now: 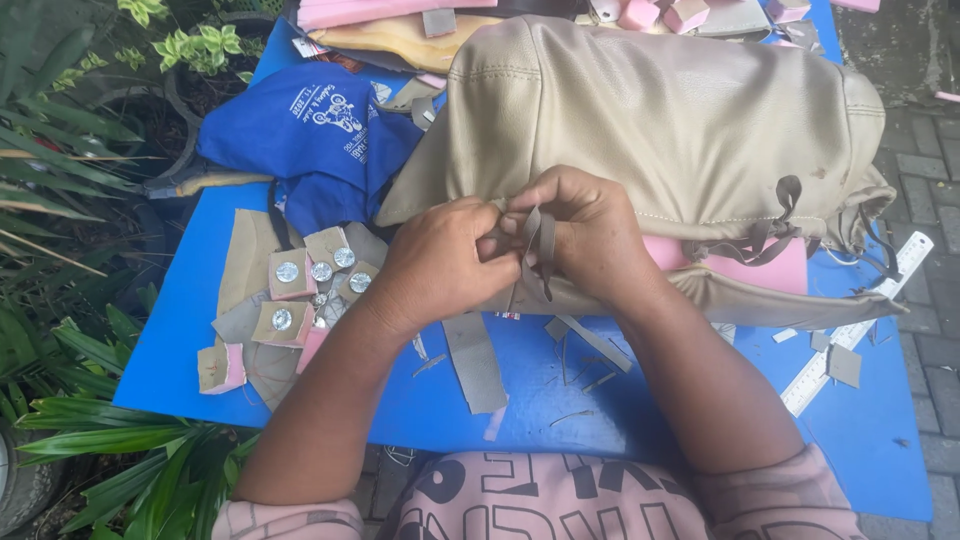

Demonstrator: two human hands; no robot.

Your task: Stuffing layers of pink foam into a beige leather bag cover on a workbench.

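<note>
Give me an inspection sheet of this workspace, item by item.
Surface: blue table, outdoors.
Job's things: beige leather-like cover over pink foam; grey-brown strap at its hem.
Clutter: blue cloth bag, scrap pieces with round metal buttons, white ruler, grey offcuts.
Hands: left hand and right hand both pinch the strap.
Cables: nothing seen.
Surroundings: green plants on the left, paving on the right.

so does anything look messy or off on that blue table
Yes. Grey leather offcuts and thin slivers lie scattered over the blue table in front of the beige leather cushion cover. Pink foam pokes out of the cover's open edge. Both the left hand and right hand pinch a grey strap there.
</note>
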